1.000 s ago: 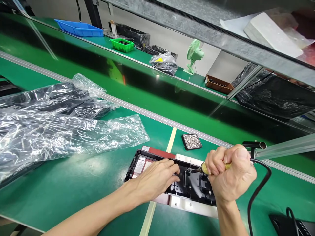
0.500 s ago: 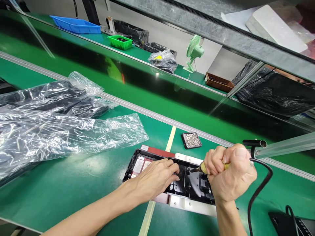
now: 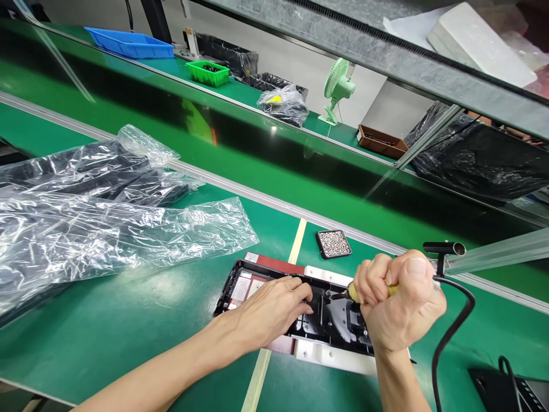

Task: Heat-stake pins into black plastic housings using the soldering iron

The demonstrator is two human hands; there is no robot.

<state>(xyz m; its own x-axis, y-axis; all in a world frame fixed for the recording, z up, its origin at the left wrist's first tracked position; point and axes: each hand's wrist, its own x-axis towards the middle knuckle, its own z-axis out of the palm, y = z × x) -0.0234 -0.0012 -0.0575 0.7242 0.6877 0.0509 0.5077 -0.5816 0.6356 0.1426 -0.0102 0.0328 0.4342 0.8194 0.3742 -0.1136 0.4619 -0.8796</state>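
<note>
A long black plastic housing (image 3: 315, 309) lies in a red and white fixture (image 3: 337, 356) on the green table. My right hand (image 3: 398, 297) is wrapped round a yellow-handled corded screwdriver (image 3: 352, 292), its tip down inside the housing near the upper edge. My left hand (image 3: 278, 309) rests on the housing, left of the tip, fingers curled over it; whether it pinches anything small is hidden. Behind the housing sits a small black tray (image 3: 334, 244) full of tiny metal screws.
Clear plastic bags with dark parts (image 3: 107, 229) cover the left side. A metal tube holder (image 3: 444, 248) and black cable (image 3: 452, 332) are at right. A black object (image 3: 493, 386) lies lower right. Behind the glass are a blue tray (image 3: 131, 46), green basket (image 3: 208, 74) and fan (image 3: 337, 88).
</note>
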